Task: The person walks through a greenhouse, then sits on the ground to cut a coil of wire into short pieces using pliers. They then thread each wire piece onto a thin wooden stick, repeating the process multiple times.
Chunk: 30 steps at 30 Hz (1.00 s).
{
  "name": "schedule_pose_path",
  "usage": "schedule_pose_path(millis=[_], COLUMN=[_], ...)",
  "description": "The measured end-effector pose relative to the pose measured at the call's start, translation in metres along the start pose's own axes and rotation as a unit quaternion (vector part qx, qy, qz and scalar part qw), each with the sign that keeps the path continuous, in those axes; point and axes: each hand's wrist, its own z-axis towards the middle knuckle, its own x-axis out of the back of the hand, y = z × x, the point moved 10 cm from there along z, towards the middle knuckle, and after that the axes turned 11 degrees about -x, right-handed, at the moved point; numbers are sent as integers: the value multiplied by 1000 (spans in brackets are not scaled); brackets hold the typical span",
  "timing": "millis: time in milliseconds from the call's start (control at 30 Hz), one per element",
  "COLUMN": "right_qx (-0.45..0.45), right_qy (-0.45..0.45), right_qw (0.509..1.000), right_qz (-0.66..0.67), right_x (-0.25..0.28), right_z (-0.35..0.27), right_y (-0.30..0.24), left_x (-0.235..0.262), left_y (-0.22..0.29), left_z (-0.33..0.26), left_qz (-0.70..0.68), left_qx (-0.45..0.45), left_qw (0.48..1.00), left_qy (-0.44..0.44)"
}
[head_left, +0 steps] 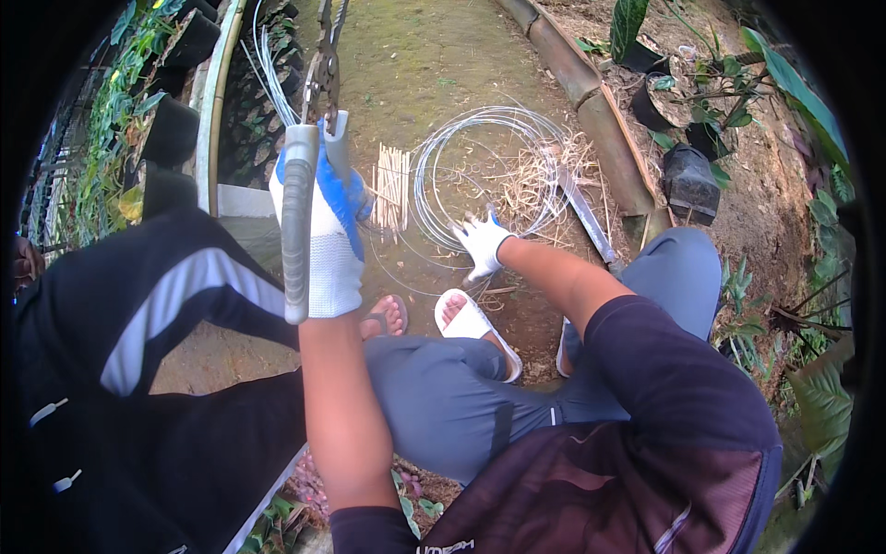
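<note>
My left hand, in a white glove with a blue palm, is raised and closed around pliers with grey handles. Their dark metal jaws point away from me. Beside them runs a bundle of thin wires; whether my left hand also grips it cannot be told. Gloved in white too, my right hand reaches low with its fingers spread at the near edge of a wire coil on the ground. Left of the coil lies a row of short thin sticks.
Dry shavings lie across the coil's right side, beside a long flat blade. A split bamboo edging borders the path at right, with a black plant bag beyond. Another person's dark-trousered leg is close on my left.
</note>
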Motion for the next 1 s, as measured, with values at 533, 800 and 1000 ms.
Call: schedule_pose_path(millis=[533,800,1000], right_qx=[-18,-5,-98], right_qy=[-83,41,66], right_qw=[996,999,980], right_qz=[-3,-5,159], right_x=[-31,102,233], right_z=[-28,-59,-111], right_y=[36,73,175], left_x=[-40,-27,-7], left_y=[11,-2,-8], left_z=[-5,3,16], left_qz=[-46,-16,-58], left_qx=[-56,-47,-31], left_qw=[988,996,996], left_qy=[-133,-79,-54])
